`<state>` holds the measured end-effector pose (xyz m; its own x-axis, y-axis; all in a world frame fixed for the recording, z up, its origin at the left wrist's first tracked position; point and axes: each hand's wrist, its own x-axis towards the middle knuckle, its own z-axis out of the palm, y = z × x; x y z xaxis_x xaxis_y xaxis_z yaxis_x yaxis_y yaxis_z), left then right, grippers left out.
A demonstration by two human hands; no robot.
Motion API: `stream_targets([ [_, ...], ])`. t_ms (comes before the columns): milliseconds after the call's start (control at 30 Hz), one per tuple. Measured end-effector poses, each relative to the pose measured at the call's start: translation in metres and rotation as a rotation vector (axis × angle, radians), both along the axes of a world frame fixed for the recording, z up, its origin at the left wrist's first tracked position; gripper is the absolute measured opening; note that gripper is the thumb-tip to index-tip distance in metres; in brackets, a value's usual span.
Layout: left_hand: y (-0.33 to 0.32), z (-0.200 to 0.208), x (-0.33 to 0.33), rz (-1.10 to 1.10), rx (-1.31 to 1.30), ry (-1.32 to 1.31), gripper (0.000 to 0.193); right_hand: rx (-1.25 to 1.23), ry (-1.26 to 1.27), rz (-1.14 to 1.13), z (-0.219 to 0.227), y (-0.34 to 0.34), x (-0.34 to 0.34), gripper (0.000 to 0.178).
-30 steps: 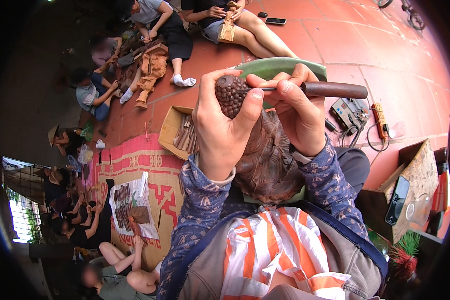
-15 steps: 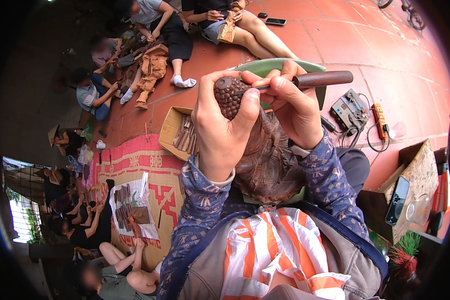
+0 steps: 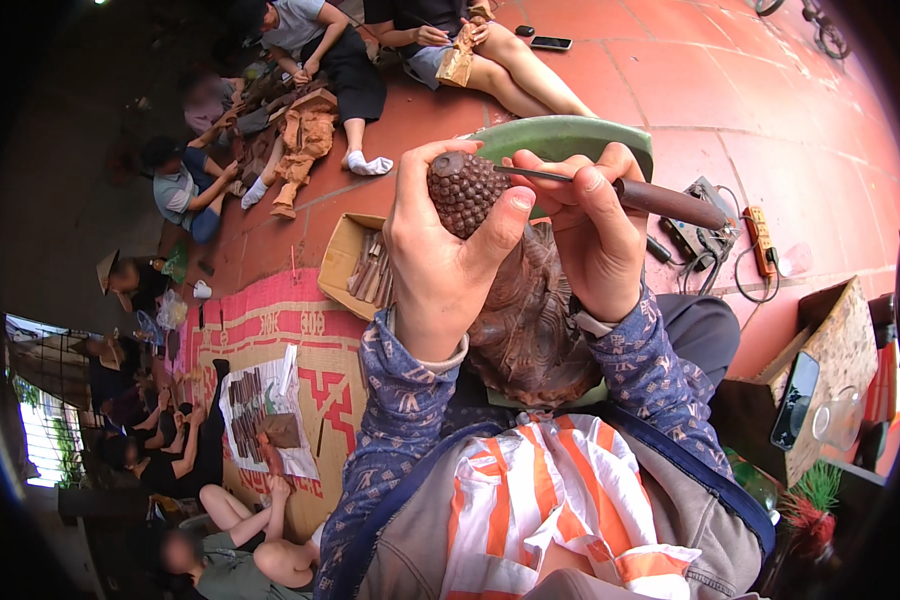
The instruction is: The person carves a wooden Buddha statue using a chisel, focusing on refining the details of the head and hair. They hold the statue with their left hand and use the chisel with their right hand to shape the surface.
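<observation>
Both hands grip: the left hand [image 3: 432, 255] curls around the knobbed head [image 3: 466, 200] of a dark statue [image 3: 530, 340]; the right hand [image 3: 602, 228] pinches a wooden-handled tool [image 3: 673, 203], its tip [image 3: 500, 169] beside the knobs, contact unclear. Detailing seems the step in hand; another stroke would want a steady tip. The statue extends below the hands, a green basin [image 3: 575, 127] beyond.

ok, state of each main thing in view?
carving: knobbly head gripped
left hand: closed around head
right hand: holding tool
tool: tip at head's edge, contact unclear
box: open, sticks inside
basin: partly hidden
near phone: screen dark
power strip: plug inserted
</observation>
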<state>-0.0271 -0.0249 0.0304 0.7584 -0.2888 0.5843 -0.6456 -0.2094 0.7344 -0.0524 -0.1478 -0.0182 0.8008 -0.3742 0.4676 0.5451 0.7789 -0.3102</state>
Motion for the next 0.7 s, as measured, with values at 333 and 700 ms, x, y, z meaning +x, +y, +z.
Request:
stream_targets([
  [333, 0.003, -0.003, 0.003, -0.067, -0.030, 0.036, 0.051, -0.340, 0.066, -0.256, 0.000, 0.002, -0.013, 0.013],
  [700, 0.007, -0.007, 0.006, -0.075, -0.009, 0.018, 0.047, -0.093, 0.035, -0.148, 0.001, 0.012, -0.011, 0.016],
])
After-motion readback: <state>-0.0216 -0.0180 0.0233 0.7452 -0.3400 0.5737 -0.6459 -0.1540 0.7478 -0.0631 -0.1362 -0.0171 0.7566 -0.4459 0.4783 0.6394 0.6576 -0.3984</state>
